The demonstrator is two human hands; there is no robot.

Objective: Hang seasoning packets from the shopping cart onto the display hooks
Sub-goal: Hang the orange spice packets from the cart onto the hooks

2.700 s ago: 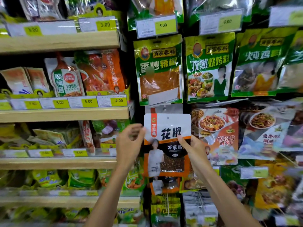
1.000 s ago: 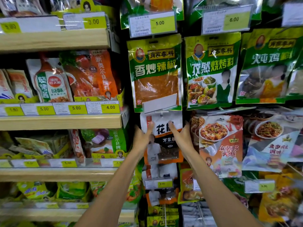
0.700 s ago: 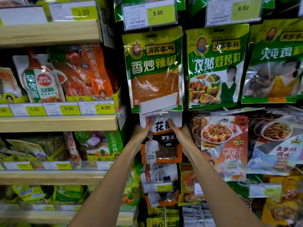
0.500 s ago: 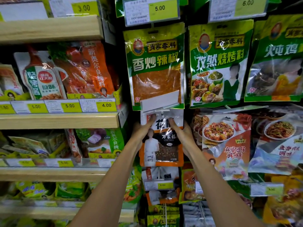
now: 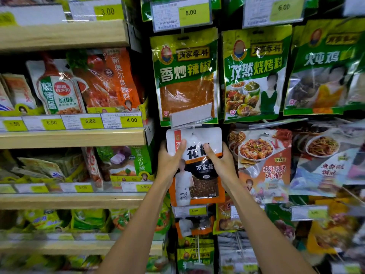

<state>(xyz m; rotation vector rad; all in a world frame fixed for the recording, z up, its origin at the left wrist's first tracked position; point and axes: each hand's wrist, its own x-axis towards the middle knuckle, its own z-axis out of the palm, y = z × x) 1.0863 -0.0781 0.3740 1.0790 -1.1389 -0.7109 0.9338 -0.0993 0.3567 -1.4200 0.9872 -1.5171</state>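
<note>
Two bare arms reach up to a rack (image 5: 151, 80) of hanging packets. Both hands hold one packet (image 5: 197, 175). It is white at the top, orange round the sides and black in the middle. Dark bits show through a clear window low down.

The left hand (image 5: 168, 165) grips the packet's left edge. The left thumb (image 5: 181, 145) lies on the front and the fingers go round behind. The right hand (image 5: 222, 165) grips the right edge the same way, with the right thumb (image 5: 207, 148) on the front.

The packet is upright and faces out, near the left edge of the rack. Its top edge sits just under a clear flap (image 5: 190, 115). There is a small hole (image 5: 194, 134) near the top of the packet. I cannot tell if a hook goes through it.

Above the flap hangs a green packet (image 5: 185, 76) with red powder inside. Above that is a tag (image 5: 181, 14) that says 5.00. Just right of the right hand hangs a food packet (image 5: 262, 165) with a picture of a red dish on a plate. Below the held packet a yellow tag (image 5: 190, 211) hangs in front of a low packet (image 5: 194, 224) in orange and white.

Left of the rack are wooden shelves (image 5: 73, 138) with bags on them. Yellow price tags run along their front edges. One, the 4.00 tag (image 5: 122, 120), is at the right end.
</note>
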